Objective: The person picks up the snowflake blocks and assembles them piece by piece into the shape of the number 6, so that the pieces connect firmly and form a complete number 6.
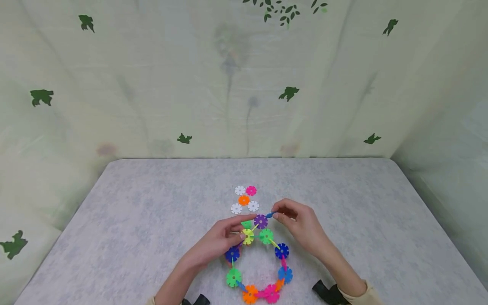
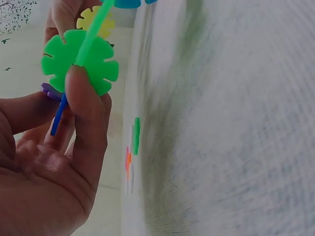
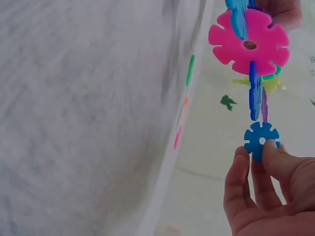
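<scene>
A ring of slotted plastic discs in several colours, with a green disc (image 1: pixel 234 278) on its left and an orange disc (image 1: pixel 250 294) at its front, is held above the table in the head view. My left hand (image 1: pixel 213 241) grips its upper left part, the thumb by a yellow disc (image 1: pixel 248 237) and the index finger reaching a purple disc (image 1: pixel 261 221). Between thumb and fingers of my right hand (image 1: pixel 301 222) is a blue disc (image 3: pixel 255 133), pinched edge-on against the purple one. Whether their slots are joined cannot be seen clearly.
Beyond the hands, loose discs lie on the grey table (image 1: pixel 152 203): white (image 1: pixel 236 209), pink (image 1: pixel 251 190), orange (image 1: pixel 244 200) and a partly covered green disc (image 1: pixel 245 224). A pale curtain with leaf shapes (image 1: pixel 288 93) hangs behind the table.
</scene>
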Action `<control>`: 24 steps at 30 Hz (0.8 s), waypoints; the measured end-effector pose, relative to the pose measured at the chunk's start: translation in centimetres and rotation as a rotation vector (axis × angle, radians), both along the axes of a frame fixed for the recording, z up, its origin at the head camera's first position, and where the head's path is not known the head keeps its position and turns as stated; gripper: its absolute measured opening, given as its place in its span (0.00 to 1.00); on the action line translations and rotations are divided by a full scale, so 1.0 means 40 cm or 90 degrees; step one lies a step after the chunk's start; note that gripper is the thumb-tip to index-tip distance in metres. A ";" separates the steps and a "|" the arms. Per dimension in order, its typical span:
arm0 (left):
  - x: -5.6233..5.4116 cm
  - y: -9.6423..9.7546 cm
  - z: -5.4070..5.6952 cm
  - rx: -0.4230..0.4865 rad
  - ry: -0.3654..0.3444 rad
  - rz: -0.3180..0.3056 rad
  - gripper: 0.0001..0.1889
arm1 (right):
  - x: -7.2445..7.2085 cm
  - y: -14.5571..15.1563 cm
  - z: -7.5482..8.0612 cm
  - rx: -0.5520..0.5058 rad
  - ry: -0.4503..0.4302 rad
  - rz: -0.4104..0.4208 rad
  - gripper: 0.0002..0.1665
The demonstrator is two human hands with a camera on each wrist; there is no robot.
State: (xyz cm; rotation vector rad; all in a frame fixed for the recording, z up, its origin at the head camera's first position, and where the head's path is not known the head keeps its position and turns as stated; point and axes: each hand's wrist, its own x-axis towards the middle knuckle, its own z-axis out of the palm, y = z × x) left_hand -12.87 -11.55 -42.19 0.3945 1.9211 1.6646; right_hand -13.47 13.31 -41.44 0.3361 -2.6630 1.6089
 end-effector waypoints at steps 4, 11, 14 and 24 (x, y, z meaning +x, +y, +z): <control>0.001 0.003 0.000 -0.002 0.004 0.008 0.24 | -0.001 0.004 -0.002 -0.009 0.011 0.004 0.10; -0.001 0.008 -0.002 -0.009 0.018 0.018 0.24 | -0.002 0.008 -0.004 -0.019 0.019 0.011 0.10; -0.001 0.008 -0.001 -0.012 0.019 0.018 0.24 | -0.003 0.009 -0.005 -0.018 0.023 0.023 0.09; 0.002 0.012 0.004 0.004 0.001 -0.006 0.22 | -0.006 0.017 -0.004 -0.004 0.058 0.073 0.05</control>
